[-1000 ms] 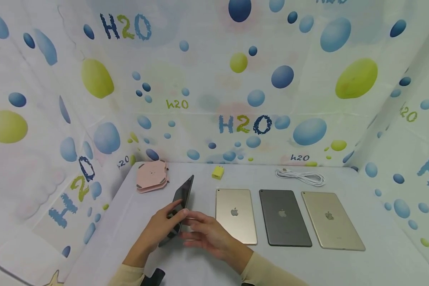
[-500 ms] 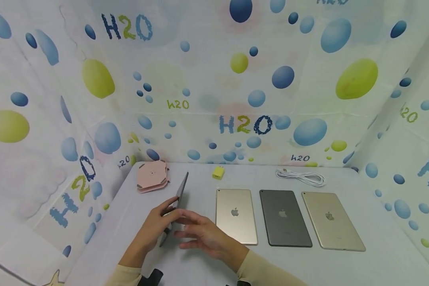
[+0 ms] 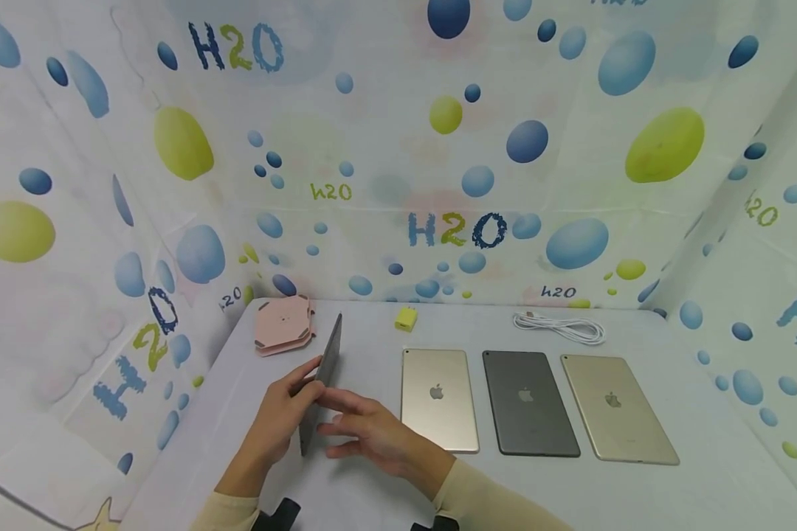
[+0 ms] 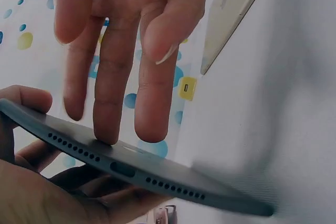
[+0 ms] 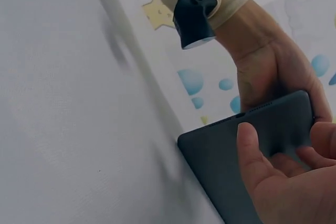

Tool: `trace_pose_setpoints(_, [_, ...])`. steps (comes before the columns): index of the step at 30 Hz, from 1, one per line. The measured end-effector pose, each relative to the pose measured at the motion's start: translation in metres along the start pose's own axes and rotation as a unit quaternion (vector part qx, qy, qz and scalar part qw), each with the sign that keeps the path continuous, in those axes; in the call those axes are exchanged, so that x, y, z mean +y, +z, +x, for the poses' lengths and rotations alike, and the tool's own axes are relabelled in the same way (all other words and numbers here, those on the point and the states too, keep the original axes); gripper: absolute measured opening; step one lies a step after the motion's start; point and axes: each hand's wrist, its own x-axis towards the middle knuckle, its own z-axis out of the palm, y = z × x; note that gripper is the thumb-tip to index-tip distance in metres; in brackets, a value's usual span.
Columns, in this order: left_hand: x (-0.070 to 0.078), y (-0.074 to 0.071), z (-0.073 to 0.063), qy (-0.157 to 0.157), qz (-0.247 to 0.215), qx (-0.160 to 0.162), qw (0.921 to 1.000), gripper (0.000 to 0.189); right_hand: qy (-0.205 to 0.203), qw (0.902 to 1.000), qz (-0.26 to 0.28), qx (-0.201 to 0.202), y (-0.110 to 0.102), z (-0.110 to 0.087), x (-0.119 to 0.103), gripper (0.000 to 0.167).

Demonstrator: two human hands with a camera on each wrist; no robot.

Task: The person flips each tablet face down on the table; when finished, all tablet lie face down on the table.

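My left hand point(image 3: 272, 420) grips a dark grey tablet point(image 3: 332, 354) by its near left side, holding it up on edge over the white tablecloth. In the left wrist view, the tablet's bottom edge point(image 4: 123, 169) shows a charging port between two rows of speaker holes. My right hand point(image 3: 381, 435) is at the tablet's back, its fingers point(image 4: 155, 93) extended toward that surface and one fingertip right at it. The right wrist view shows the grey back point(image 5: 207, 158) tilted, with the left hand point(image 5: 262, 72) behind it. The tablet's screen is turned away from the head view.
Three tablets lie face down in a row: gold point(image 3: 438, 398), dark grey point(image 3: 530, 405) and another gold point(image 3: 618, 409). Behind them lie a yellow charger plug point(image 3: 406, 319) and a coiled white cable point(image 3: 561, 328). A pink square object with cut corners point(image 3: 283, 324) lies back left.
The tablet has turned from showing its black screen to edge-on, and its grey back now faces right. Both hands have shifted slightly left with it.
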Motion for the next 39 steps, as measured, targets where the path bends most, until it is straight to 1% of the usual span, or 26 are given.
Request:
trace_pose_setpoints(4, [0.001, -0.003, 0.003, 0.001, -0.014, 0.013, 0.9998, 0.053, 0.003, 0.9999, -0.002, 0.013, 0.0, 0.0, 0.002, 0.05])
trace_pose_setpoints(8, [-0.001, -0.006, 0.003, -0.001, -0.036, 0.016, 0.9992, 0.053, 0.004, 0.9992, -0.009, 0.038, -0.001, 0.0, 0.005, 0.046])
trace_pose_setpoints(10, [-0.004, -0.007, 0.003, -0.005, -0.056, 0.017, 0.9983, 0.052, 0.005, 0.9979, -0.018, 0.062, -0.003, -0.001, 0.007, 0.045])
trace_pose_setpoints(12, [-0.007, -0.008, 0.003, -0.012, -0.078, 0.019, 0.9967, 0.052, 0.007, 0.9948, -0.029, 0.098, -0.005, -0.002, 0.007, 0.043])
trace_pose_setpoints(14, [-0.01, -0.008, 0.004, -0.015, -0.106, 0.021, 0.994, 0.052, 0.012, 0.9891, -0.047, 0.139, -0.008, -0.002, 0.007, 0.04])
trace_pose_setpoints(17, [-0.015, -0.011, 0.005, -0.009, -0.162, 0.026, 0.9864, 0.051, 0.018, 0.9753, -0.087, 0.202, -0.012, -0.004, 0.006, 0.04])
trace_pose_setpoints(19, [-0.018, -0.014, 0.006, 0.004, -0.198, 0.025, 0.9799, 0.051, 0.024, 0.9667, -0.111, 0.229, -0.016, -0.006, 0.005, 0.042])
trace_pose_setpoints(21, [-0.02, -0.016, 0.007, 0.014, -0.224, 0.024, 0.9742, 0.051, 0.029, 0.9602, -0.128, 0.246, -0.019, -0.008, 0.005, 0.043])
trace_pose_setpoints(22, [-0.02, -0.016, 0.007, 0.016, -0.229, 0.024, 0.973, 0.052, 0.031, 0.9588, -0.13, 0.251, -0.02, -0.008, 0.006, 0.043])
trace_pose_setpoints(25, [-0.021, -0.017, 0.006, 0.016, -0.247, 0.022, 0.9687, 0.052, 0.031, 0.9594, -0.122, 0.252, -0.023, -0.008, 0.008, 0.039])
trace_pose_setpoints(27, [-0.022, -0.016, 0.007, 0.008, -0.256, 0.024, 0.9664, 0.052, 0.025, 0.9604, -0.114, 0.253, -0.025, -0.007, 0.01, 0.036])
trace_pose_setpoints(29, [-0.023, -0.016, 0.008, 0.0, -0.257, 0.025, 0.9661, 0.053, 0.018, 0.9612, -0.103, 0.255, -0.026, -0.007, 0.012, 0.033])
trace_pose_setpoints(31, [-0.025, -0.016, 0.01, -0.012, -0.258, 0.034, 0.9656, 0.053, 0.011, 0.9608, -0.094, 0.261, -0.027, -0.006, 0.013, 0.032])
trace_pose_setpoints(36, [-0.031, -0.016, 0.013, -0.057, -0.236, 0.053, 0.9687, 0.048, 0.009, 0.96, -0.088, 0.266, -0.029, -0.008, 0.013, 0.029])
trace_pose_setpoints(39, [-0.033, -0.016, 0.014, -0.077, -0.207, 0.053, 0.9739, 0.046, 0.011, 0.9605, -0.087, 0.264, -0.031, -0.009, 0.012, 0.027])
